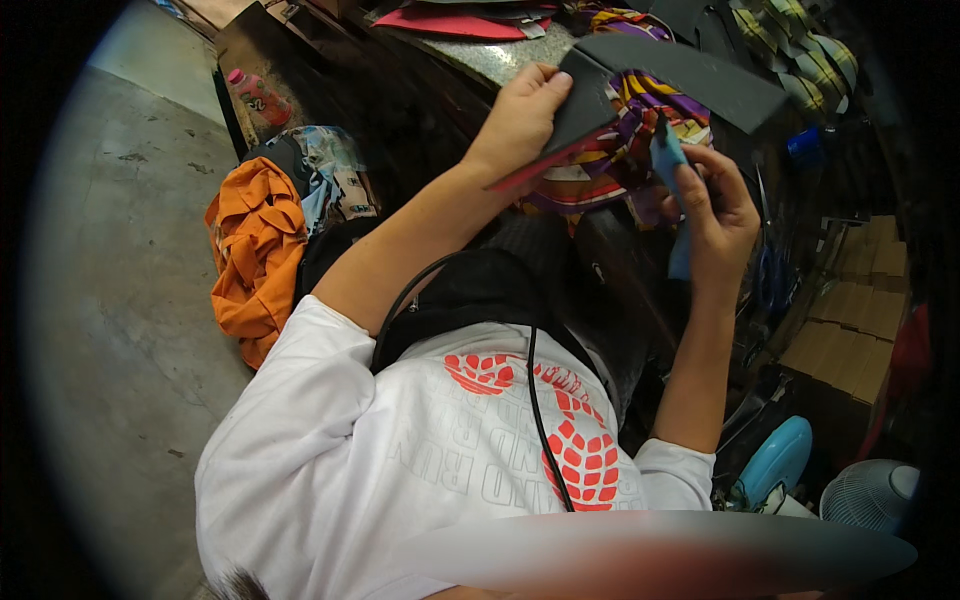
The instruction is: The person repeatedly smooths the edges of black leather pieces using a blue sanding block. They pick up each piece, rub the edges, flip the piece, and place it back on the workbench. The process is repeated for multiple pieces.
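Observation:
My left hand (518, 118) is closed on the edge of a stiff dark grey panel (690, 78), thumb on top. A red edge (545, 165) shows along its lower side. Against the panel lies bunched patterned fabric (590, 182) in purple, yellow, orange and white; I cannot tell whether it is attached. To the right, my right hand (718, 205) pinches a slim light blue piece (664, 152) between thumb and fingers. A dark tip at its upper end meets the fabric. Whether the blue piece is a tool or a strip of material cannot be told.
Orange cloth (258, 250) is heaped at my left, beside a pink-capped bottle (260, 97). Red flat pieces (465, 22) lie on a speckled surface (490, 58) ahead. Stacked brown cardboard pieces (845, 320), a light blue round object (778, 462) and a fan (870, 495) are at my right.

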A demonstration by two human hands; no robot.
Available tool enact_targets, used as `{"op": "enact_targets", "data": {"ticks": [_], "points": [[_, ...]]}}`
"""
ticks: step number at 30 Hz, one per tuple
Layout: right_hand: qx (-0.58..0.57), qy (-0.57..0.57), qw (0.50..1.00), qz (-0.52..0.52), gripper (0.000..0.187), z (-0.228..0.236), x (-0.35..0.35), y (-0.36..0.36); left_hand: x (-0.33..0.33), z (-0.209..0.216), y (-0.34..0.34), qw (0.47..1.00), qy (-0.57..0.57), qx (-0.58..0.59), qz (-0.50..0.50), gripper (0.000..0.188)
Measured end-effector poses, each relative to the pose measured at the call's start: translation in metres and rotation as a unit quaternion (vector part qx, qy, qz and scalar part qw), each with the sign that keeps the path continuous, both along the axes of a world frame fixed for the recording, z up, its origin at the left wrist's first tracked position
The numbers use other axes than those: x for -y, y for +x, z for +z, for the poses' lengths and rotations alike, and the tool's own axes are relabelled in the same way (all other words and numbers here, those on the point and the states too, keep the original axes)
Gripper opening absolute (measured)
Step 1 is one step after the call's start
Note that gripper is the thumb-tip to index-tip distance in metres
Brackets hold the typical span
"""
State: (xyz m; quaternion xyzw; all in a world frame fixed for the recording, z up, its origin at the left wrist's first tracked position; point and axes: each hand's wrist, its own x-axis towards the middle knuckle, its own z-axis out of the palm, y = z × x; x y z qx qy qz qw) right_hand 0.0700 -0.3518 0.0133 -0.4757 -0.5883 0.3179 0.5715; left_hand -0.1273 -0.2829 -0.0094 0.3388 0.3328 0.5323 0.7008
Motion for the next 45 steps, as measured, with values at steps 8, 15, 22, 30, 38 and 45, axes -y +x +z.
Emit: {"op": "enact_targets", "data": {"ticks": [8,15,22,30,38,45], "points": [[-0.008,-0.011,0.999,0.052,0.023,0.005,-0.004,-0.007,0.002,-0.004,0.025,0.992,0.127,-0.008,-0.009,0.022],[0.025,-0.088,0.995,-0.028,0.02,0.011,0.002,-0.001,-0.005,-0.001,0.022,0.984,0.177,-0.004,-0.028,0.02],[-0.012,-0.032,0.999,0.03,0.024,0.001,-0.005,0.001,-0.009,0.007,0.019,0.997,0.031,0.043,-0.062,0.024],[0.021,0.017,0.998,0.058,0.025,0.0,-0.005,-0.008,-0.007,0.002,0.045,0.994,0.109,0.021,0.004,0.015],[0.027,0.041,0.998,0.032,0.022,0.012,0.003,-0.009,-0.021,-0.004,0.05,0.976,0.196,-0.008,0.097,0.015],[0.166,0.108,0.979,0.048,0.021,0.016,0.004,-0.012,-0.028,-0.007,0.05,0.957,0.251,-0.072,0.125,0.019]]}}
